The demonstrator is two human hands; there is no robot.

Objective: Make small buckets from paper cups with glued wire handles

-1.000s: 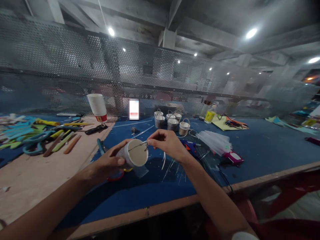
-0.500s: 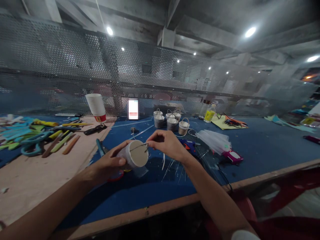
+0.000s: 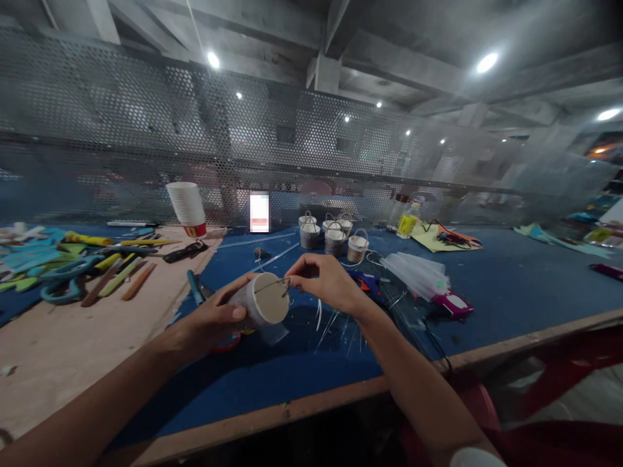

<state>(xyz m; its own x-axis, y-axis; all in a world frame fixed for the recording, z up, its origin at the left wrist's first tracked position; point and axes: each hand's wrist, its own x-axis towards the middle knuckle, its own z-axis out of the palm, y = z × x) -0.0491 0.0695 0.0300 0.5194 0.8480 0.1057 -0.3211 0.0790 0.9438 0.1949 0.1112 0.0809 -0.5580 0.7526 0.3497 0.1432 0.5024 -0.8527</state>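
Observation:
My left hand (image 3: 221,318) is wrapped around a paper cup (image 3: 272,303) with a greyish covering, tilted so its round pale end and white rim face me. Between thumb and forefinger of my right hand (image 3: 321,282) is a thin dark cord (image 3: 270,285), which runs across that pale end; whether it is wire or string I cannot tell. Beneath the cup, red-handled scissors (image 3: 228,344) show only in part. Behind my hands stand several small cup baskets (image 3: 335,239) with looped handles.
To the right lie a blue glue gun (image 3: 366,284), clear glue sticks (image 3: 413,274) and a purple glue gun (image 3: 453,305). A stack of paper cups (image 3: 185,206), teal scissors (image 3: 68,279) and clay-coloured sticks (image 3: 139,281) are at left. A yellow-labelled bottle (image 3: 407,224) stands farther back.
The cup has tipped very slightly in my left hand, and the cord across it has shifted a little. Otherwise both hands keep their places.

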